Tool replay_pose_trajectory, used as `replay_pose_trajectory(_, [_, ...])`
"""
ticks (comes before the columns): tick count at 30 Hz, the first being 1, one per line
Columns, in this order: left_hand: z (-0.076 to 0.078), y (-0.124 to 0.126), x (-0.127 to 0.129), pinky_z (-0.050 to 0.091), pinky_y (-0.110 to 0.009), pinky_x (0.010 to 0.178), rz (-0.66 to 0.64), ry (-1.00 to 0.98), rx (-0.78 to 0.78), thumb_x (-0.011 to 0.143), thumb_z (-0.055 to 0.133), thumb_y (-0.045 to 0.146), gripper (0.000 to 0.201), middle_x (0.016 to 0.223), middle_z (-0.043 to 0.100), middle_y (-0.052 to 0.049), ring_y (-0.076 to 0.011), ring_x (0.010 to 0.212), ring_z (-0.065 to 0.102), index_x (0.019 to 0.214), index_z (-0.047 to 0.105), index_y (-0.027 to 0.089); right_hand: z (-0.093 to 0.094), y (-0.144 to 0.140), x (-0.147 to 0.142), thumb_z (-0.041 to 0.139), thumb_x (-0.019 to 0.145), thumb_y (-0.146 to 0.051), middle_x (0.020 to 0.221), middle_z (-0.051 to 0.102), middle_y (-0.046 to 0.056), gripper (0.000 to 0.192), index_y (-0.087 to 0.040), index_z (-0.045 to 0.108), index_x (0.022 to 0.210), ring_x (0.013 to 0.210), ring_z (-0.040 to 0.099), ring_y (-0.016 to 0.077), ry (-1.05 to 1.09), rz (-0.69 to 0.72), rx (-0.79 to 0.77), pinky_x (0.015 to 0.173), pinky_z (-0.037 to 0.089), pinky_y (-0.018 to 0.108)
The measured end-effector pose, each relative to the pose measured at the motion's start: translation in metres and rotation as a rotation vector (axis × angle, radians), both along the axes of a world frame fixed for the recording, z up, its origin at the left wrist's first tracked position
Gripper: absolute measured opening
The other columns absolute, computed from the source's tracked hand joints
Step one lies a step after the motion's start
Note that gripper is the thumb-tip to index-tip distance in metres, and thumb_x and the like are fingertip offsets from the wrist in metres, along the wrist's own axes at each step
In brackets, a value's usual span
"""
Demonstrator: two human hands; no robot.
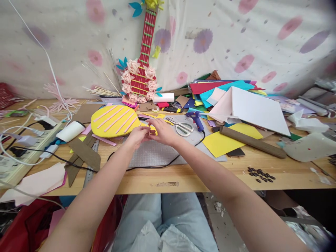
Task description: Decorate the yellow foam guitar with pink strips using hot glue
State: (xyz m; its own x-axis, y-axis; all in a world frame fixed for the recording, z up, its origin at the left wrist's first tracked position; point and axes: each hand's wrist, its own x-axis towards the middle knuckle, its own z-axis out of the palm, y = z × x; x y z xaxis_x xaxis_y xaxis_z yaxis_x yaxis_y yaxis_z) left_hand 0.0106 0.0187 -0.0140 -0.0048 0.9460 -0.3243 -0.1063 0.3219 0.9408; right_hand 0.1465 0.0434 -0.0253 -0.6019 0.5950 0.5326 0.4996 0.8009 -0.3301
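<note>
My left hand (pixel 138 136) and my right hand (pixel 163 131) meet over the cutting mat (pixel 149 154), fingertips pinched together. Whatever sits between them is too small and too covered to make out. Just left of my fingers lies a flat yellow rounded piece (pixel 110 115) crossed by slanting pink strips; some yellow also shows beneath my right hand, and whether it belongs to that piece I cannot tell. Scissors (pixel 185 126) with pale handles rest to the right of my right hand. Beyond them stands a blue glue gun (pixel 195 119), its black cord running across the mat.
A red paper guitar (pixel 143 75) with pink flowers leans against the curtain. Coloured sheets (pixel 223 140) and a brown roll (pixel 252 141) lie right, near several small black pieces (pixel 261 175). Leftward are a power strip (pixel 34 147), a white roll (pixel 70 131) and a metal ruler (pixel 90 171).
</note>
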Motion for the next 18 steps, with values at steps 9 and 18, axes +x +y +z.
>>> replay_pose_trajectory(9, [0.025, 0.022, -0.063, 0.049, -0.034, 0.071, 0.158, 0.747, 0.383, 0.08, 0.049, 0.039, 0.027, 0.085, 0.069, -0.009, -0.0181, 0.072, 0.065, 0.095, 0.054, 0.017, -0.026, 0.019, 0.002, 0.063, 0.069, -0.025, 0.102, 0.058, 0.007, 0.056, -0.017, 0.042, 0.12, 0.098, 0.052, 0.0205, 0.186, -0.188, -0.164, 0.088, 0.039, 0.036])
replay_pose_trajectory(18, [0.021, 0.033, -0.082, 0.047, -0.033, 0.079, 0.11, 0.974, 0.497, 0.074, 0.054, 0.033, 0.025, 0.093, 0.065, -0.008, -0.0187, 0.084, 0.061, 0.092, 0.057, 0.016, -0.031, 0.022, -0.004, 0.065, 0.068, -0.029, 0.1, 0.06, 0.006, 0.063, -0.018, 0.037, 0.124, 0.096, 0.053, 0.0201, 0.096, -0.226, -0.239, 0.086, 0.038, 0.034])
